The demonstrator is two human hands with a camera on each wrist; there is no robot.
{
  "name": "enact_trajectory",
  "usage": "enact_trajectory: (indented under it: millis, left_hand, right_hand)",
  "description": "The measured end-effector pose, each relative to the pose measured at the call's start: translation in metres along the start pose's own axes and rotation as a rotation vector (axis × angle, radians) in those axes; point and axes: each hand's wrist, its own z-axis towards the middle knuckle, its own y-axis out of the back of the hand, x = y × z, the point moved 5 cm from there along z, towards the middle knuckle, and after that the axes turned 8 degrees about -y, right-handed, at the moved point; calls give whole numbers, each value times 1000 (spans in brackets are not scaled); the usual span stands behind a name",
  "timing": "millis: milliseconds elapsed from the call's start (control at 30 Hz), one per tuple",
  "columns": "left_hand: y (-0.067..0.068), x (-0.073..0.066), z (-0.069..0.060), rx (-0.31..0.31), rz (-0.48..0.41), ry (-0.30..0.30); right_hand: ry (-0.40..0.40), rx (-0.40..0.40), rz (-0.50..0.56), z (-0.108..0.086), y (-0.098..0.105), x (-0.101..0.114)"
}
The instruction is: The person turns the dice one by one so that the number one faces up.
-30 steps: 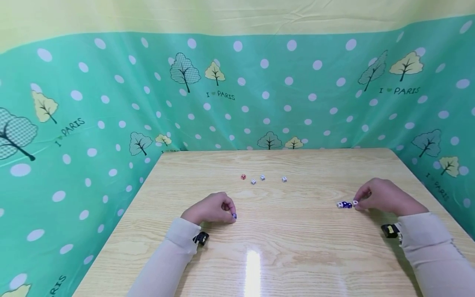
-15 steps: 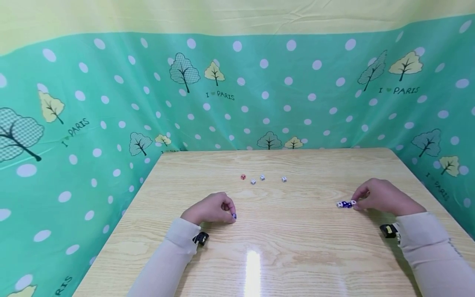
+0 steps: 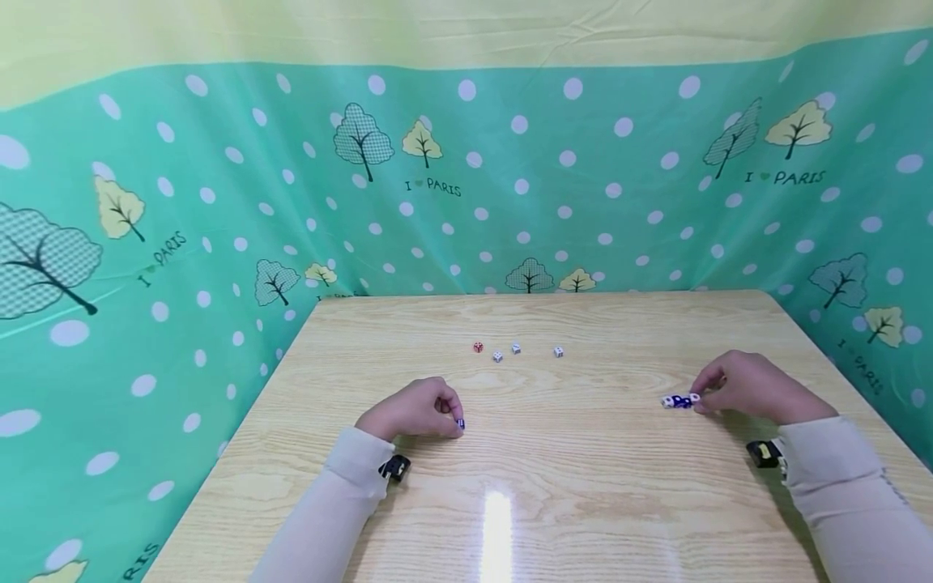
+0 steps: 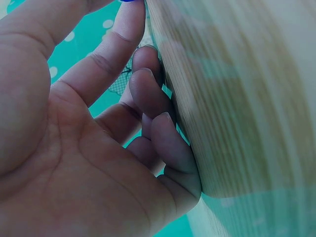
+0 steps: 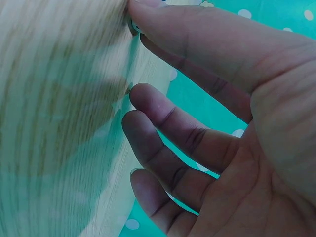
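Observation:
In the head view my left hand (image 3: 417, 410) pinches a blue die (image 3: 460, 423) between thumb and index finger at the tabletop, left of the middle. My right hand (image 3: 752, 387) pinches a white die (image 3: 695, 397) at the right end of a short row. That row also has blue dice (image 3: 680, 402) in its middle and a white die (image 3: 666, 402) at its left end. In the left wrist view a bit of blue (image 4: 127, 0) shows at the fingertips; the other fingers curl loosely by the table. The right wrist view shows the die mostly hidden by the thumb.
Farther back on the wooden table (image 3: 583, 470) lie a red die (image 3: 478, 347) and three white dice (image 3: 498, 356), (image 3: 516, 349), (image 3: 558, 351). A green dotted curtain (image 3: 437, 202) stands behind the table and along its sides.
My right hand has moved slightly left with its white die, closing the gap to the blue dice beside it. My left hand has not visibly moved.

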Motion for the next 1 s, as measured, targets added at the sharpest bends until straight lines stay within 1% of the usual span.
enact_trajectory:
  millis: [300,533,733,867,1000]
  left_hand:
    - [1,0,-1,-3,-1,9]
    - [0,-2,-1,-1,-16,7]
    - [-2,-2,0,3,-19,-3]
    - [-1,-2,0,3,-16,1]
    - [-1,-1,0,5,-17,15]
  right_hand:
    - [-7,3,1,-1,-1,0]
    - [2,17,-29,-3,2,1]
    - [5,9,-34,-5,5,8]
    - [25,-2,-45,-4,6,16]
    - [73,-4,-67,-1,7,25]
